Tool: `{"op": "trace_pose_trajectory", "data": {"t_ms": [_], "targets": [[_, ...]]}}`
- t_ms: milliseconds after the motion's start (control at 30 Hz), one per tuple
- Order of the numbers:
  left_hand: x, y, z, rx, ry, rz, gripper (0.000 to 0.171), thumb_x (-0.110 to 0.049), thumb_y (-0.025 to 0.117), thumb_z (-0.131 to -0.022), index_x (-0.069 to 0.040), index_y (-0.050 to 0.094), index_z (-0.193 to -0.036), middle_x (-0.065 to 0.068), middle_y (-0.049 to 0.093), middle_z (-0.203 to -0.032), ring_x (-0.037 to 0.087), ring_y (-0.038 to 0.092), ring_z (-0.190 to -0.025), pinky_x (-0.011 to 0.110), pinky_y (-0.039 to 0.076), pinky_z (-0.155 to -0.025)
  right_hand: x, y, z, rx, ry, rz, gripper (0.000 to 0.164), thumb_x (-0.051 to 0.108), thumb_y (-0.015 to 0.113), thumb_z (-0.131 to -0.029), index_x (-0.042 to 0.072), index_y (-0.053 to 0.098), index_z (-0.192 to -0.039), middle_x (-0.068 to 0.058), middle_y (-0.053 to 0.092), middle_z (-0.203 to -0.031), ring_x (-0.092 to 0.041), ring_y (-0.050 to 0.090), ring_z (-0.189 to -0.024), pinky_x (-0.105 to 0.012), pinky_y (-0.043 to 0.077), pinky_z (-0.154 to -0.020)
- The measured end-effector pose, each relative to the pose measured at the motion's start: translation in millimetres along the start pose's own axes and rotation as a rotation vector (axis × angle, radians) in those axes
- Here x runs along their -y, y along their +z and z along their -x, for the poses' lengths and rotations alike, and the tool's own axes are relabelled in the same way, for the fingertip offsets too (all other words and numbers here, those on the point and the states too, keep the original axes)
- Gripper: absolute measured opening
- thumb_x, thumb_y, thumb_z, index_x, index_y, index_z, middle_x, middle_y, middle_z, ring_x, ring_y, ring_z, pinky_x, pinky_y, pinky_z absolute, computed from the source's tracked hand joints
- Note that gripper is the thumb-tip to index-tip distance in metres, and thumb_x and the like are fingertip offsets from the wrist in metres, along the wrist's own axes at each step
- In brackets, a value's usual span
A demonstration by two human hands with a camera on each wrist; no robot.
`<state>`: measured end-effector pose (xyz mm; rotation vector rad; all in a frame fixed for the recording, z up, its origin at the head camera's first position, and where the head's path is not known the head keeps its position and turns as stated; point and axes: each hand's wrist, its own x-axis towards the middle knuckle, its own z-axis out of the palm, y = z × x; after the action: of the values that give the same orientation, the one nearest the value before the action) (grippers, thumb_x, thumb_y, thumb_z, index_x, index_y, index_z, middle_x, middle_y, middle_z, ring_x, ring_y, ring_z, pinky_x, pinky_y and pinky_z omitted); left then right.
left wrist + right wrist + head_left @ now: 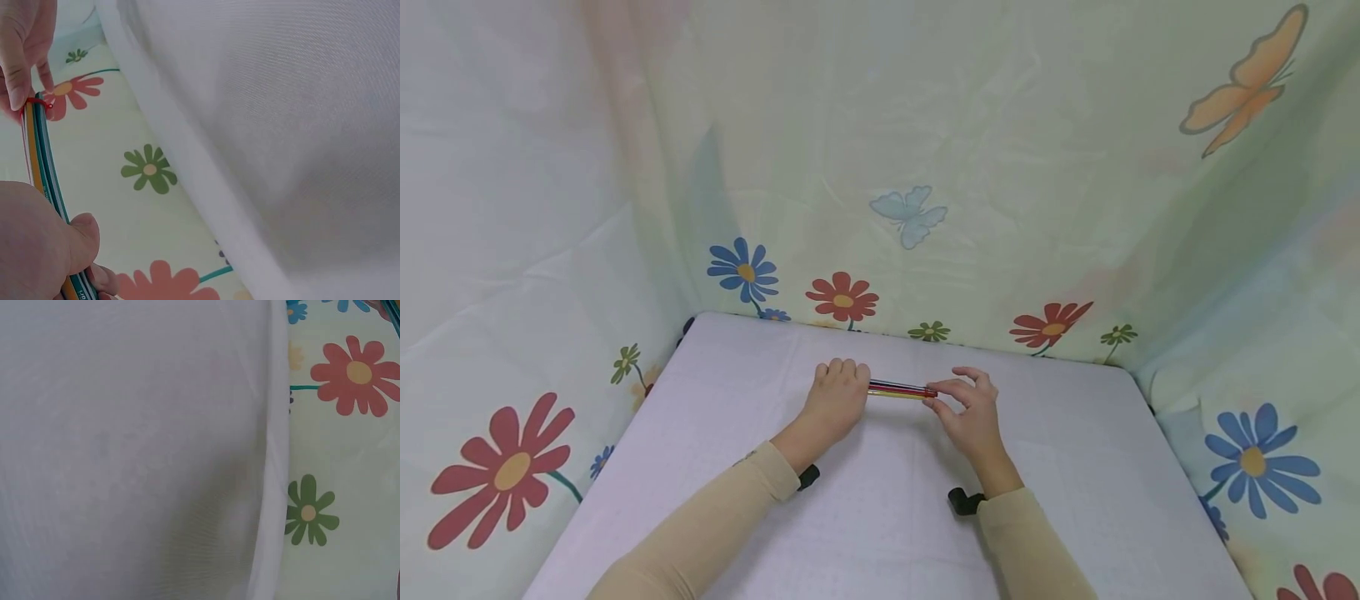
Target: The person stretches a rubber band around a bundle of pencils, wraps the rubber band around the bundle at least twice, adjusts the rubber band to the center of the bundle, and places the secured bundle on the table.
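Note:
A bundle of striped pencils (896,389) is held level above the table, between both hands. My left hand (841,397) grips one end, its fingers wrapped over the pencils and its thumb along them in the left wrist view. Around the other end sits a red rubber band (39,101). There my right hand (973,417) pinches the band with thumb and index finger at the pencil ends, other fingers raised. In the right wrist view only a sliver of the pencils (392,314) shows at the top right corner.
A white-covered table (880,517) lies beneath the hands. Behind it and along both sides hang curtains (820,167) printed with flowers and butterflies. Black wrist mounts (964,502) stick out beside the sleeves.

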<state>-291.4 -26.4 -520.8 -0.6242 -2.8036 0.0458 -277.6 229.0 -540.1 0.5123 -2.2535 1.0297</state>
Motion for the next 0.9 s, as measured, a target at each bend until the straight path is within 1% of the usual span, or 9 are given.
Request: {"op": "trace_pose_trajectory", "data": {"t_ms": [100,200,367,467,533,600,667,800,900], "targets": [[-1.2,-2.2,-0.2,-0.012,0.009,-0.019,0.016,-0.025,0.061,-0.109,-0.010,0.055,-0.110,0.007,0.059,-0.099,0.025,0.052,-0.093,0.039,0.040,-0.080,-0.4,2.0,0.7,0.002,-0.013,-0.011,0.026,0.004,0.095,-0.077,0.010,0.085,-0.101,-0.009,0.083,-0.097,-0.040,0.058,-0.126,-0.065,0.026,-0.109],[-2.1,-5.0,-0.5,-0.008,0.003,-0.028,0.016,-0.025,0.061,-0.109,-0.010,0.055,-0.110,0.007,0.059,-0.100,0.025,0.053,-0.093,0.039,0.040,-0.081,2.6,4.6,-0.2,0.008,-0.014,-0.045,0.026,0.005,0.094,-0.078,0.010,0.085,-0.103,-0.010,0.083,-0.099,-0.043,0.057,-0.126,-0.063,0.027,-0.108],[-4.2,-8.1,-0.9,0.004,0.011,-0.024,0.024,-0.029,0.067,-0.106,-0.009,0.057,-0.115,0.008,0.061,-0.102,0.025,0.052,-0.095,0.040,0.042,-0.082,9.4,10.4,-2.9,0.010,-0.029,-0.076,0.028,0.005,0.093,-0.079,0.010,0.085,-0.106,-0.009,0.083,-0.100,-0.043,0.058,-0.125,-0.063,0.027,-0.108],[-5.4,-7.5,-1.2,0.006,0.017,-0.020,0.027,-0.031,0.067,-0.106,-0.009,0.057,-0.117,0.007,0.060,-0.103,0.024,0.052,-0.095,0.039,0.041,-0.081,10.9,14.0,-3.7,0.026,-0.047,-0.060,0.031,0.007,0.093,-0.080,0.010,0.085,-0.109,-0.009,0.084,-0.101,-0.043,0.058,-0.126,-0.066,0.025,-0.109],[-5.6,-6.5,-1.1,0.000,0.012,-0.022,0.024,-0.030,0.066,-0.107,-0.010,0.056,-0.116,0.007,0.060,-0.102,0.024,0.052,-0.094,0.038,0.040,-0.080,11.0,14.7,-3.5,0.040,-0.055,-0.048,0.033,0.009,0.092,-0.081,0.010,0.085,-0.112,-0.009,0.084,-0.104,-0.045,0.057,-0.127,-0.067,0.024,-0.109],[-5.5,-5.8,-0.8,-0.005,0.006,-0.022,0.019,-0.027,0.062,-0.109,-0.010,0.056,-0.112,0.007,0.059,-0.100,0.024,0.052,-0.093,0.038,0.039,-0.079,11.6,12.9,-2.8,0.040,-0.050,-0.035,0.036,0.011,0.093,-0.080,0.010,0.084,-0.115,-0.009,0.084,-0.106,-0.045,0.057,-0.129,-0.068,0.024,-0.110],[-5.2,-5.6,-0.3,-0.009,0.005,-0.019,0.017,-0.025,0.060,-0.109,-0.010,0.055,-0.110,0.007,0.059,-0.099,0.024,0.052,-0.092,0.038,0.038,-0.078,11.8,9.3,-1.5,0.032,-0.028,-0.024,0.039,0.011,0.094,-0.079,0.011,0.083,-0.117,-0.009,0.084,-0.108,-0.042,0.055,-0.131,-0.068,0.023,-0.111],[-4.7,-6.7,0.6,-0.011,0.008,-0.010,0.019,-0.026,0.063,-0.108,-0.009,0.055,-0.110,0.007,0.059,-0.098,0.025,0.050,-0.091,0.038,0.038,-0.077,9.2,2.4,1.4,0.003,0.003,-0.001,0.036,0.006,0.094,-0.079,0.010,0.083,-0.113,-0.008,0.083,-0.108,-0.037,0.054,-0.134,-0.067,0.023,-0.112],[-4.8,-7.6,0.8,-0.001,0.011,-0.007,0.021,-0.028,0.065,-0.107,-0.010,0.055,-0.112,0.007,0.059,-0.099,0.024,0.050,-0.091,0.038,0.038,-0.078,7.0,0.4,3.0,-0.003,-0.011,0.008,0.031,0.003,0.093,-0.079,0.009,0.084,-0.108,-0.009,0.083,-0.104,-0.037,0.055,-0.131,-0.066,0.024,-0.111]]}}
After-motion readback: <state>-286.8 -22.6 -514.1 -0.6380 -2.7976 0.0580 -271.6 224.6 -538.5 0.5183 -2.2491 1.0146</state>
